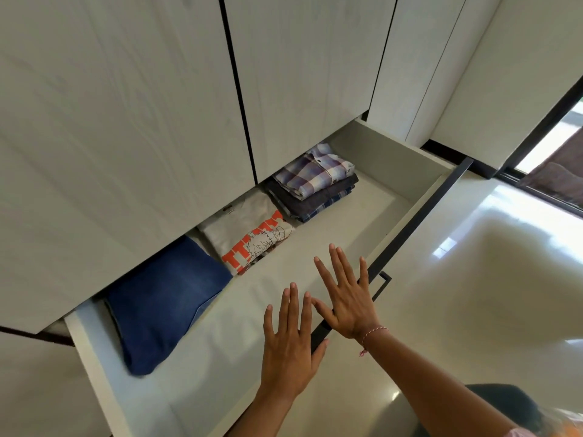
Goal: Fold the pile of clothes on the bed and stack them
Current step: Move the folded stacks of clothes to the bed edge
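A white drawer point(422, 190) stands pulled out from the wardrobe. Inside lie folded blue jeans point(164, 301) at the left, a folded grey T-shirt with orange print point(249, 238) in the middle, and a stack of folded checked shirts point(315, 184) at the right. My left hand point(291, 345) hovers flat with spread fingers over the drawer's front part, holding nothing. My right hand point(345, 298) is flat too, fingers spread, over the drawer's dark front rail point(419, 216). Whether either hand touches the rail I cannot tell.
Tall white wardrobe doors point(142, 105) rise behind the drawer. A glossy pale floor point(473, 279) lies to the right. A dark-framed glass door point(552, 146) is at the far right. Part of a dark object point(508, 402) shows at the bottom right.
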`<state>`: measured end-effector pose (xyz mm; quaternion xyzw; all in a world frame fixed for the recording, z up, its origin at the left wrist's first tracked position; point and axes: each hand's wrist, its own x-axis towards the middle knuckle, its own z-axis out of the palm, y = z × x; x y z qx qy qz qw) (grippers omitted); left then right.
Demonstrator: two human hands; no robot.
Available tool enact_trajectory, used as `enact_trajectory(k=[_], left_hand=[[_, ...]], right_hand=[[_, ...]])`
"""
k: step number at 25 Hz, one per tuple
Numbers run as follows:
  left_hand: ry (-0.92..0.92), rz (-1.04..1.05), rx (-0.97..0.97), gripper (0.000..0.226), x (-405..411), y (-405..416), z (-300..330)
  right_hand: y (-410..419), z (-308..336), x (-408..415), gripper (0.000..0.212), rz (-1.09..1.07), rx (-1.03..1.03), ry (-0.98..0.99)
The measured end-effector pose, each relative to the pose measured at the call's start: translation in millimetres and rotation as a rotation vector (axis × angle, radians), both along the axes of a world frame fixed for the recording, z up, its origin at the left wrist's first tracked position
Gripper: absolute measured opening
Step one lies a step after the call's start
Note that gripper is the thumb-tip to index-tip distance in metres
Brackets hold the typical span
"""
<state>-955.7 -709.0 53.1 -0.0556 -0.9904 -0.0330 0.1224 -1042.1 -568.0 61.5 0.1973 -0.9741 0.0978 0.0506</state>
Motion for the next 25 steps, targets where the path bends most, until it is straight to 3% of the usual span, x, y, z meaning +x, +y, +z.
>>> enact_trajectory(k=[15, 19, 21, 25], left_hand=[[0.071, 0.031, -0.097, 0.083, -75.1, -83.7, 5.9], [0.143, 0.037, -0.142, 0.088, -103.7, -119.0, 7.0], [0.185, 0.040, -0.160, 0.088, -118.4, -136.9, 5.7], [0.263, 0.019, -0.233, 0.088, -151.1, -173.2, 2.0]], right_hand=[[-84.5, 4.1, -76.5, 0.073, 0.031, -0.088, 0.048], [-118.0, 2.7, -107.5, 0.082, 0.059, -0.157, 0.035], [-129.6, 0.8, -124.7, 0.094, 0.118, -0.173, 0.027], [-144.0, -2.8, -163.0, 0.107, 0.382, 0.002, 0.079]])
